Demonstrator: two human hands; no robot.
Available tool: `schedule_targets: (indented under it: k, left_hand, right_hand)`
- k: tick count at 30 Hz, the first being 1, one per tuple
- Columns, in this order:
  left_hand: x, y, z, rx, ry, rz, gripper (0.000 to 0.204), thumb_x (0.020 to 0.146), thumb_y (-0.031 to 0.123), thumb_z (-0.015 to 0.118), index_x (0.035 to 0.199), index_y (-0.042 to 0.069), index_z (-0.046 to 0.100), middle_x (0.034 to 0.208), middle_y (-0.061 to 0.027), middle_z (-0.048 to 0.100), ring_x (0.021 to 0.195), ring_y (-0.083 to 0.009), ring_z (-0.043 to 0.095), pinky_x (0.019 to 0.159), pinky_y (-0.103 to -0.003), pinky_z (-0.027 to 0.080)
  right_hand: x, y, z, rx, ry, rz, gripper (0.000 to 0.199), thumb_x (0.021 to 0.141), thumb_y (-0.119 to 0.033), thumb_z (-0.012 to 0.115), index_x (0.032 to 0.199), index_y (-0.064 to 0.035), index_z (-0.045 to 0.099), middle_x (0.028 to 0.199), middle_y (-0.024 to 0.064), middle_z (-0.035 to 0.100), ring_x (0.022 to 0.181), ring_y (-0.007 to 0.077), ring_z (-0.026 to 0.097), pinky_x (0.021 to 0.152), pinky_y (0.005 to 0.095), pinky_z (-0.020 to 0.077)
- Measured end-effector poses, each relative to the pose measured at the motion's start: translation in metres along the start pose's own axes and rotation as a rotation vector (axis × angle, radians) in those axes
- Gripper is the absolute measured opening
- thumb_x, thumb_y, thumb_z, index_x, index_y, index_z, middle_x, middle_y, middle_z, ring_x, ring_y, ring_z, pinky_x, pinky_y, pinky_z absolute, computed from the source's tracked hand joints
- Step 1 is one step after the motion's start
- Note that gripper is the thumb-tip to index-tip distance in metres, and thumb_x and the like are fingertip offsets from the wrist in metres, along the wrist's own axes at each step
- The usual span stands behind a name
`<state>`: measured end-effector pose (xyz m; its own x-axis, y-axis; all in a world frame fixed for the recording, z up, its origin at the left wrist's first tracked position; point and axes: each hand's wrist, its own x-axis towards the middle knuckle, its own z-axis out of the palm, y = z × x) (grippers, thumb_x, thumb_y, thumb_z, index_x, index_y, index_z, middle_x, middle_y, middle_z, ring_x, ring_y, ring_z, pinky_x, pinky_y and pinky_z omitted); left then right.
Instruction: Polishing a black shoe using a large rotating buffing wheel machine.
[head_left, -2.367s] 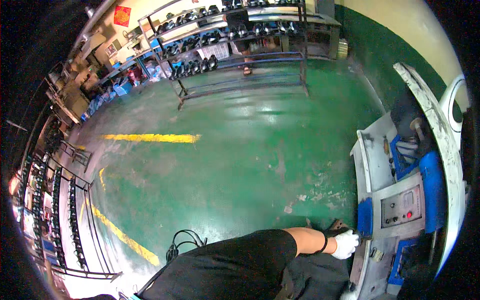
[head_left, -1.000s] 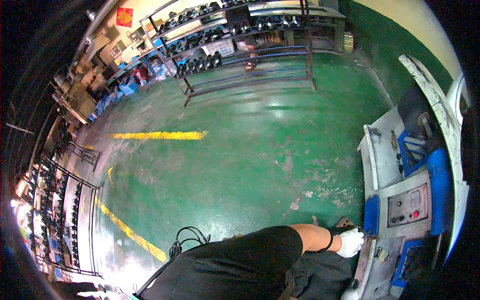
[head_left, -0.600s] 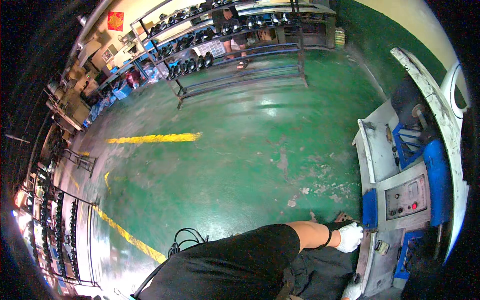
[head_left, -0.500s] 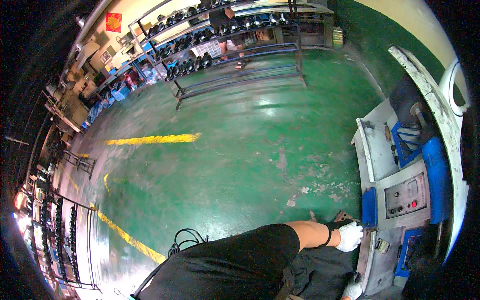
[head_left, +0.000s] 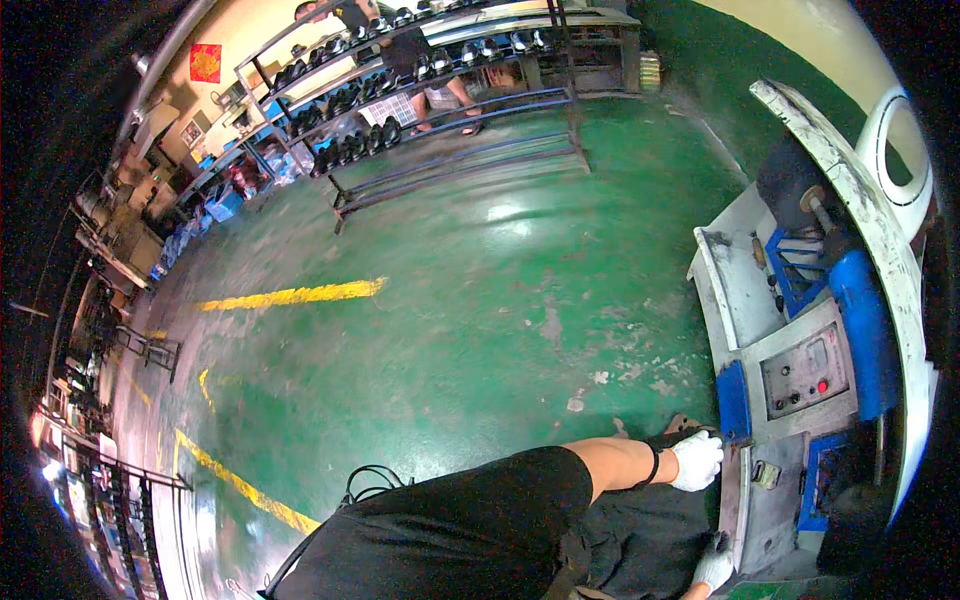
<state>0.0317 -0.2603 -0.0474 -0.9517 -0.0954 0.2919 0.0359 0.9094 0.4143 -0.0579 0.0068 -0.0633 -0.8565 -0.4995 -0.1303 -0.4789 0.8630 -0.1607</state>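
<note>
My left hand [head_left: 697, 461], in a white glove, is held beside the front edge of the grey machine [head_left: 733, 500]. Its fingers are curled; whatever they may hold does not show. Lower down, my right hand [head_left: 714, 568], also gloved in white, is beside the front edge of the machine's lower tray [head_left: 775, 535], its fingers partly hidden. A small pale metallic block [head_left: 766, 474] lies in that tray. Above it is a control panel [head_left: 806, 375] with a red button and dark knobs. Dark cloth [head_left: 650, 540] covers my lap.
A blue cylinder [head_left: 862, 330] and a white ring-shaped part [head_left: 893, 150] belong to the machine's right side. Across the green floor [head_left: 450, 330] stands a rack [head_left: 460, 150] of black shoes, with people behind it. More racks [head_left: 105, 500] line the left.
The view has shifted slightly, so the rack and machine appear farther left. More of my right hand shows by the tray. My left hand stays by the machine's edge. People behind the rack have moved.
</note>
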Motion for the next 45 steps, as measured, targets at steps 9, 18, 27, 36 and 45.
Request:
schedule_targets:
  k: [9, 18, 27, 36, 45]
  left_hand:
    - [0.003, 0.005, -0.013, 0.080, -0.033, 0.184, 0.020, 0.068, 0.024, 0.054, 0.053, 0.012, 0.059, 0.063, -0.0084, 0.058, 0.060, -0.0271, 0.056, 0.049, -0.043, 0.044]
    - [0.021, 0.014, -0.005, 0.114, -0.066, 0.140, 0.024, 0.080, 0.026, 0.051, 0.093, 0.011, 0.064, 0.089, -0.0051, 0.062, 0.091, -0.0246, 0.057, 0.072, -0.041, 0.047]
    - [0.021, 0.028, -0.006, 0.164, 0.098, 0.303, 0.016, 0.060, 0.025, 0.056, 0.048, 0.014, 0.059, 0.050, -0.0090, 0.053, 0.046, -0.0263, 0.050, 0.040, -0.040, 0.038]
    - [-0.004, 0.008, 0.007, -0.001, -0.034, 0.002, 0.022, 0.077, 0.027, 0.054, 0.063, 0.010, 0.052, 0.079, -0.0080, 0.052, 0.087, -0.0260, 0.049, 0.072, -0.041, 0.039]
    - [0.007, 0.007, 0.006, 0.020, -0.029, 0.001, 0.023, 0.077, 0.029, 0.055, 0.064, 0.010, 0.057, 0.080, -0.0079, 0.054, 0.086, -0.0264, 0.050, 0.072, -0.042, 0.040]
  right_hand:
    - [-0.027, -0.021, -0.026, 0.037, 0.126, 0.012, 0.033, 0.087, -0.034, 0.055, 0.109, -0.0115, 0.065, 0.095, 0.0193, 0.065, 0.083, 0.0376, 0.063, 0.074, 0.0443, 0.0498]
    - [-0.024, -0.025, -0.052, 0.072, 0.166, 0.096, 0.029, 0.086, -0.036, 0.053, 0.096, -0.0112, 0.065, 0.088, 0.0156, 0.066, 0.081, 0.0327, 0.064, 0.072, 0.0419, 0.0499]
    - [-0.026, 0.048, 0.009, -0.002, 0.178, 0.067, 0.035, 0.087, -0.035, 0.055, 0.094, -0.0020, 0.067, 0.085, 0.0203, 0.067, 0.074, 0.0374, 0.064, 0.067, 0.0437, 0.0510]
    - [-0.014, 0.002, -0.005, -0.217, -0.086, -0.002, 0.050, 0.089, -0.056, 0.034, 0.112, -0.0227, 0.063, 0.092, 0.0124, 0.068, 0.078, 0.0344, 0.065, 0.063, 0.0453, 0.0502]
    - [-0.007, -0.002, -0.017, -0.176, -0.116, 0.037, 0.053, 0.089, -0.058, 0.031, 0.116, -0.0242, 0.061, 0.096, 0.0144, 0.067, 0.081, 0.0363, 0.065, 0.067, 0.0458, 0.0502]
